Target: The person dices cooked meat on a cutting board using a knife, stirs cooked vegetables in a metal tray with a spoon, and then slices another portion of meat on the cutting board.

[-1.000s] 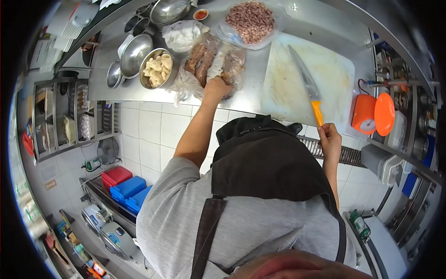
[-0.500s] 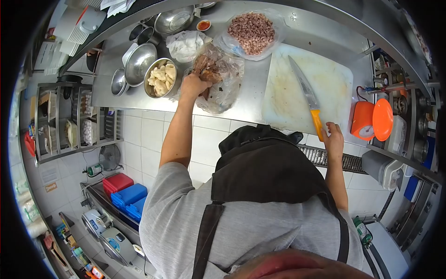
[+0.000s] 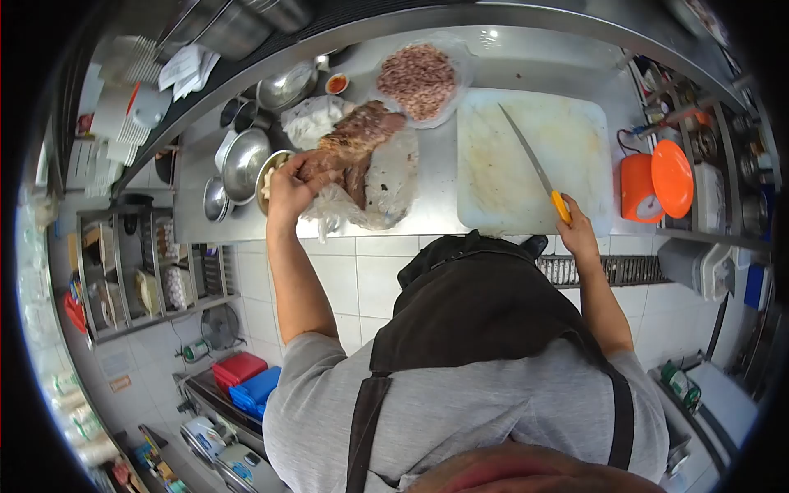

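My left hand [image 3: 293, 187] grips the near left end of a large browned piece of meat [image 3: 353, 144], which lies across a clear plastic bag [image 3: 393, 185] on the steel counter. With my right hand [image 3: 578, 228] I hold the yellow handle of a long kitchen knife [image 3: 530, 156]. Its blade points away over the white cutting board [image 3: 489, 189]. Beside my left hand, a metal bowl of pale chunks [image 3: 267, 174] is partly hidden. Behind the meat is a crumpled white plastic bag or cloth [image 3: 308, 122].
Diced meat [image 3: 417, 78] fills an open plastic bag at the back. A small cup of red sauce [image 3: 337, 84] stands nearby. Steel bowls [image 3: 245, 167] line the left side. To the right of the board is an orange scale [image 3: 639, 189]. A shelf edge overhangs the counter.
The meat has come out of the plastic bag and now lies on top, held by my left hand, which moved left. My right hand has closed on the knife handle; the blade has turned slightly.
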Action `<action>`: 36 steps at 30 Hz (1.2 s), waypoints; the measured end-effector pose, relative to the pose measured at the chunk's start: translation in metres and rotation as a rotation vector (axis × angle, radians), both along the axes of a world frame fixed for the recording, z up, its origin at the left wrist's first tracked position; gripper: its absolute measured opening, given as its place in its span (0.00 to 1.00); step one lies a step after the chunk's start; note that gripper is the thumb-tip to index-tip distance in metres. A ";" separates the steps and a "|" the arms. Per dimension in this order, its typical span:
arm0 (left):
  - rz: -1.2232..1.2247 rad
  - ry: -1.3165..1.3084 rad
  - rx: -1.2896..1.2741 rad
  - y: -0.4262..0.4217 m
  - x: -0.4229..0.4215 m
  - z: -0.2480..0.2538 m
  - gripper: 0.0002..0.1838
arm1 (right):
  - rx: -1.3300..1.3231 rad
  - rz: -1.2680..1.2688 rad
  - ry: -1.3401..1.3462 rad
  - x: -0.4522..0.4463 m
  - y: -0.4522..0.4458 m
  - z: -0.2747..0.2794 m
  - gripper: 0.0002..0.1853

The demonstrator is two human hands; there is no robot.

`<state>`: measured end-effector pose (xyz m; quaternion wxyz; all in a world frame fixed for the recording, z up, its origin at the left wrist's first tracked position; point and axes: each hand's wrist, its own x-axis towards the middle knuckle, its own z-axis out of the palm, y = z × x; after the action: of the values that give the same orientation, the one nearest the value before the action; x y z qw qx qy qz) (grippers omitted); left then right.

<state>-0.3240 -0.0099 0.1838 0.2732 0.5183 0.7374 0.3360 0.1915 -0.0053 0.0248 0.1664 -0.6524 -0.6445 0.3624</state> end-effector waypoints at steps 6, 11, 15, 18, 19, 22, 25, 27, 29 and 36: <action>-0.544 0.336 0.373 0.050 0.109 -0.040 0.28 | -0.073 -0.335 0.180 0.009 -0.036 0.014 0.27; -0.772 0.426 0.498 0.077 0.208 -0.135 0.27 | -0.084 -0.432 0.080 0.013 -0.066 0.020 0.28; -0.938 0.285 0.335 0.078 0.223 -0.163 0.29 | -0.131 -0.458 0.105 0.010 -0.070 0.035 0.30; -0.818 0.202 0.275 0.079 0.220 -0.159 0.33 | -0.263 -0.447 0.139 0.011 -0.064 0.039 0.31; -0.812 0.208 0.264 0.080 0.214 -0.160 0.33 | -0.272 -0.439 0.145 0.010 -0.061 0.039 0.31; -0.736 0.267 0.100 0.084 0.195 -0.162 0.35 | -0.197 -0.405 0.190 0.010 -0.054 0.027 0.30; -0.778 0.248 0.133 0.079 0.194 -0.156 0.35 | -0.279 -0.417 0.207 0.016 -0.046 0.014 0.30; -0.791 0.244 0.179 0.073 0.205 -0.155 0.35 | -0.296 -0.393 0.218 0.015 -0.041 0.019 0.29; -0.804 0.237 0.231 0.071 0.215 -0.160 0.34 | -0.325 -0.386 0.201 0.014 -0.038 0.025 0.29; -0.782 0.019 0.031 0.090 0.230 -0.174 0.22 | -0.294 -0.482 0.303 0.017 -0.039 0.018 0.20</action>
<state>-0.0940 0.0799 0.0101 0.3660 0.7674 0.4814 0.2129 0.2089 -0.0445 0.0426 0.2453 -0.7420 -0.3799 0.4949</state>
